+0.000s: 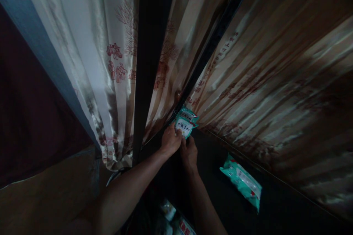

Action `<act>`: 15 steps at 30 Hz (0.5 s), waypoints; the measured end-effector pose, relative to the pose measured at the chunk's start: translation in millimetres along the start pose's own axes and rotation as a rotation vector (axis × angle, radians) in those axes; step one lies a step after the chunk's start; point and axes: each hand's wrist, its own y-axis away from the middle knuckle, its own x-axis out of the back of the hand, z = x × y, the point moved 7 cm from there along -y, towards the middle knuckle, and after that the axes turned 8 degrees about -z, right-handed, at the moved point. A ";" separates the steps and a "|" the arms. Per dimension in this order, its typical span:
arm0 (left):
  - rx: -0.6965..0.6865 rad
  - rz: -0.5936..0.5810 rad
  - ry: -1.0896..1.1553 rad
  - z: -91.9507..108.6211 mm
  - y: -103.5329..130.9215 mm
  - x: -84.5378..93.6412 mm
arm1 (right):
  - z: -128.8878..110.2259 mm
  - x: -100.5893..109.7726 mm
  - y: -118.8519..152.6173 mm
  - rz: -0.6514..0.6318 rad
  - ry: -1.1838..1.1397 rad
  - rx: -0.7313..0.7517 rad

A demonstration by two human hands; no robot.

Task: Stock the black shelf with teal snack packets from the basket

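A small green and white snack packet (185,121) is held up at the far corner of a dark shelf (220,198), close to the curtain. My left hand (170,141) grips its lower left edge with thumb and fingers. My right hand (189,153) sits just below and to the right, fingers closed on the packet's bottom edge. Both forearms reach in from the lower middle of the view. A second green packet (242,181) lies flat on the dark shelf to the right, apart from both hands.
A cream curtain (104,62) with red printed figures hangs behind. A dark vertical post (149,44) and a slanted dark bar (209,47) cross it. More packets (176,224) lie low in shadow. A dark red wall (30,110) is at left.
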 end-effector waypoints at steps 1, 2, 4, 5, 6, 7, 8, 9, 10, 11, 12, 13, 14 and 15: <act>-0.012 0.006 -0.012 0.0 -0.9 0.0 | 0.1 0.0 -2.7 0.002 0.001 -0.001; -0.027 0.011 -0.021 0.1 -1.7 0.1 | 0.2 0.2 -5.3 0.004 0.006 -0.002; -0.060 0.019 -0.035 0.5 -3.1 0.2 | 0.7 0.4 -10.0 0.007 0.029 -0.011; -0.075 0.022 -0.041 0.7 -3.8 0.4 | 0.9 0.5 -12.1 0.008 0.041 -0.013; -0.087 0.025 -0.048 0.8 -4.4 0.7 | 1.0 0.4 -14.0 0.007 0.049 -0.014; -0.096 0.029 -0.056 0.7 -5.0 1.1 | 1.0 0.2 -15.8 0.004 0.057 -0.011; -0.104 0.030 -0.065 0.6 -5.5 1.3 | 1.2 0.0 -17.5 0.002 0.065 -0.008; -0.114 0.032 -0.074 0.6 -6.1 1.4 | 1.6 -0.3 -19.2 0.000 0.070 -0.001; -0.127 0.034 -0.084 0.6 -6.6 1.3 | 1.9 -0.6 -21.0 0.001 0.074 0.009; -0.144 0.035 -0.096 0.9 -7.0 1.0 | 2.4 -0.7 -22.8 0.008 0.080 0.023; -0.165 0.035 -0.110 1.2 -7.3 0.3 | 3.0 -0.6 -24.6 0.022 0.089 0.039; -0.189 0.036 -0.127 1.6 -7.5 -0.5 | 3.4 -0.4 -26.3 0.040 0.105 0.058; -0.210 0.040 -0.146 1.9 -7.6 -1.2 | 3.8 -0.3 -28.0 0.061 0.129 0.080; -0.227 0.045 -0.165 1.9 -7.7 -1.8 | 4.2 -0.1 -29.4 0.085 0.160 0.100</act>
